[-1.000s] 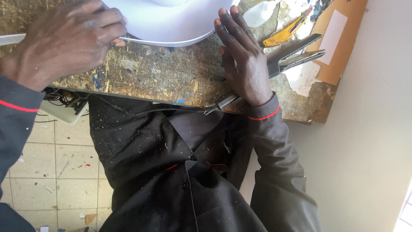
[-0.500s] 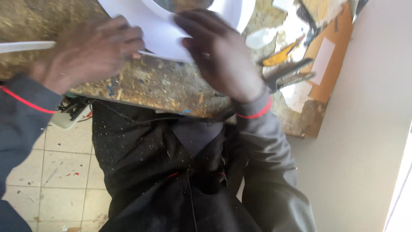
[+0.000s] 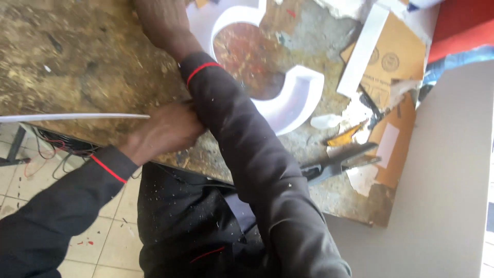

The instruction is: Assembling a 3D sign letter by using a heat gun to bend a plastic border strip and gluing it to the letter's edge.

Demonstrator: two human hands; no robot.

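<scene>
A white curved letter-like shell [image 3: 293, 100] lies on the worn, stained workbench [image 3: 77, 62]. My right arm crosses over my left and reaches up and left. My right hand [image 3: 160, 23] lies at the top edge beside the shell's left part, with its fingers cut off by the frame. My left hand [image 3: 164, 131] is at the bench's near edge, partly under my right sleeve. It is closed on the end of a thin white strip [image 3: 72, 117] that runs off to the left.
Black-handled pliers [image 3: 337, 163] lie on the bench near its right front corner. Brown cardboard pieces [image 3: 393, 62], a flat white bar [image 3: 363, 49] and torn scraps sit at the right. Cables [image 3: 56, 144] hang under the bench above a tiled floor. A pale wall stands to the right.
The view has shifted right and up the bench. My right arm has swung across to the left over my left hand, uncovering the white curved shell. My left hand has dropped to the bench edge.
</scene>
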